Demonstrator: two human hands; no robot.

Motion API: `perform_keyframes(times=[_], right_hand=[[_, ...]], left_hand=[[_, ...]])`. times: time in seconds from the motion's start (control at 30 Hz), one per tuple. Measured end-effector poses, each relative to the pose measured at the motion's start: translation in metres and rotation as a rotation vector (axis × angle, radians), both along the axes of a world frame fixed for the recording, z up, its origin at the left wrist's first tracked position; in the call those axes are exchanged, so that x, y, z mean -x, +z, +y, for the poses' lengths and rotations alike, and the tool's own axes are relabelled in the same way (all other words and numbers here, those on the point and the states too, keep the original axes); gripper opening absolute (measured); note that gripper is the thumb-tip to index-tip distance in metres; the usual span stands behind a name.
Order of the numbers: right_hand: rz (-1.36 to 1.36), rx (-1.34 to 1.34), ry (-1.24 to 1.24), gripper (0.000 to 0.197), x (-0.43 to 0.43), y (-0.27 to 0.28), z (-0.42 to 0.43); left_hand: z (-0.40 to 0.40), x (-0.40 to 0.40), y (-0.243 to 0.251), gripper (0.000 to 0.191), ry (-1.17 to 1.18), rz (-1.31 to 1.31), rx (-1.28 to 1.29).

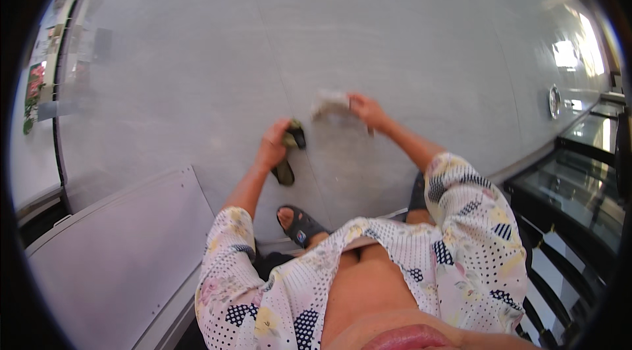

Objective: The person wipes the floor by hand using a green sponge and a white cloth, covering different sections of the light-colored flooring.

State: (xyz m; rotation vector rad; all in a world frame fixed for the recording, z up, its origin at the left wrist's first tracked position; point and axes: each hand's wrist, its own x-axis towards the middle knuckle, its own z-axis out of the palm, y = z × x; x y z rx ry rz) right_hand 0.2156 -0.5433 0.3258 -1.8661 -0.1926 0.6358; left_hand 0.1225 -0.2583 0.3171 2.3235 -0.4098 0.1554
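Note:
My left hand (274, 145) holds a dark olive slide sandal (295, 134) by its strap, just above the grey floor. Its sole (283, 173) shows below my fingers. To the right, my right hand (366, 110) is closed on a pale brush-like thing (330, 103), blurred by motion; its exact kind cannot be told. A short brownish piece, perhaps its handle, shows under that hand. The sandal and the pale thing are apart. My own feet, in dark sandals (302, 229), are on the floor nearer to me.
A white panel or cabinet top (123, 251) stands at the lower left. On the right are a black-framed glass table (568, 182) and black chair slats (563, 261). A round metal object (554, 102) lies on the floor at the far right. Pink flowers (35, 81) show at the left edge.

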Motion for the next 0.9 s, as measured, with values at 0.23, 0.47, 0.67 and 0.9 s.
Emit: perform_keyframes(times=[0.23,0.47,0.67,0.9], right_hand=[[0.486,-0.756,-0.416,0.033,-0.040,0.038,-0.024],[0.084,-0.366,-0.332,0.026,-0.062,0.040,-0.045],[-0.463,0.121,-0.611,0.021,-0.098,0.022,-0.127],[-0.791,0.944,-0.654,0.044,-0.107,0.001,-0.160]], left_hand=[[0.020,-0.016,0.032,0.050,0.313,0.156,0.146],[0.048,-0.038,0.004,0.050,0.483,0.012,-0.029],[0.015,-0.037,-0.016,0.051,0.604,-0.031,-0.360],[0.022,-0.033,-0.001,0.057,0.648,-0.093,-0.438]])
